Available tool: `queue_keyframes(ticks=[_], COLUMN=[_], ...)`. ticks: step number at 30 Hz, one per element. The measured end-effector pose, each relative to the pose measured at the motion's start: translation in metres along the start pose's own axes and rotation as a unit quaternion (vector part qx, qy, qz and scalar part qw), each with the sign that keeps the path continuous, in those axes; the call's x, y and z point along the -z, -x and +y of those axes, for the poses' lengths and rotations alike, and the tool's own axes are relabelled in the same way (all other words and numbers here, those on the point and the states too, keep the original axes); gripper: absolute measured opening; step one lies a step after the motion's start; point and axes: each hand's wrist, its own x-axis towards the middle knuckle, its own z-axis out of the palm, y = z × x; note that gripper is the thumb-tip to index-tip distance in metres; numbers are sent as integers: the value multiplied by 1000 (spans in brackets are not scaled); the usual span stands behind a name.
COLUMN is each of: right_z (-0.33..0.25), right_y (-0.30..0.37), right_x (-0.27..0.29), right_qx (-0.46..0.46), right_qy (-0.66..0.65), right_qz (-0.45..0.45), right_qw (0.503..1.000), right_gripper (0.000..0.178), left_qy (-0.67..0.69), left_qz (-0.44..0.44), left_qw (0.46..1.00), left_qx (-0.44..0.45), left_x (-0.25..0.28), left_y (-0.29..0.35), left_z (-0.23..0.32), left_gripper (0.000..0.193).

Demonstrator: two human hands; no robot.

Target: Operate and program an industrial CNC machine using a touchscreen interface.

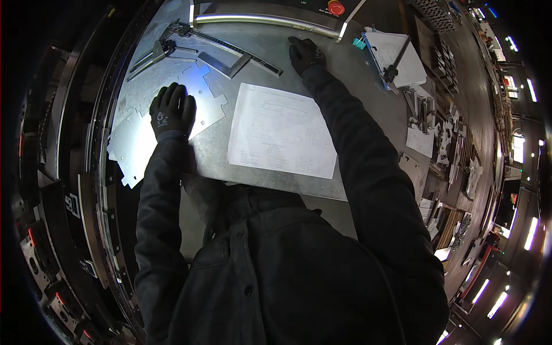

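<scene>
My left hand (173,112), in a black glove, lies open with fingers stretched forward on a flat sheet-metal part (135,141). This part has notched, tabbed edges and shines brightly under a light. Beyond it lie a caliper (230,47) with a long scale and a square (230,64). My right hand (306,56), gloved too, rests at the far side of the metal table (270,77), below a dark control panel. Its forefinger reaches out to the left, and nothing shows in it. A printed technical drawing (282,131) lies between my forearms.
The control panel (270,12) with a red emergency-stop button (336,7) stands at the back. A clipboard (397,57) with papers and a dark pointed tool is at the right. Metal pieces (422,109) lie beyond it. Dark machine rails (98,144) run along the left.
</scene>
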Motion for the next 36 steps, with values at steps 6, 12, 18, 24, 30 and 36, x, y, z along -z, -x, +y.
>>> queue_keyframes(ticks=[6,12,18,24,30,36], right_z=[1,-1,5,3,-41,-123], right_y=[1,6,11,7,-34,-124], right_x=[-2,-4,-5,-2,25,38], right_qx=[15,13,14,16,93,180], right_qy=[7,1,15,20,-1,-118], right_qz=[19,32,37,10,43,138], right_qw=[1000,999,999,1000,995,967], right_gripper=[26,24,23,23,28,55], left_qy=[-7,-11,4,-6,20,45], left_qz=[2,-11,21,33,-5,26], left_qw=[1000,1000,1000,999,999,997], left_qx=[-7,-13,-19,-18,-30,-61], left_x=[-2,2,-5,6,12,17], left_y=[0,1,4,3,-4,-8], left_z=[-2,1,4,14,19,18], left_gripper=[32,33,31,26,26,20])
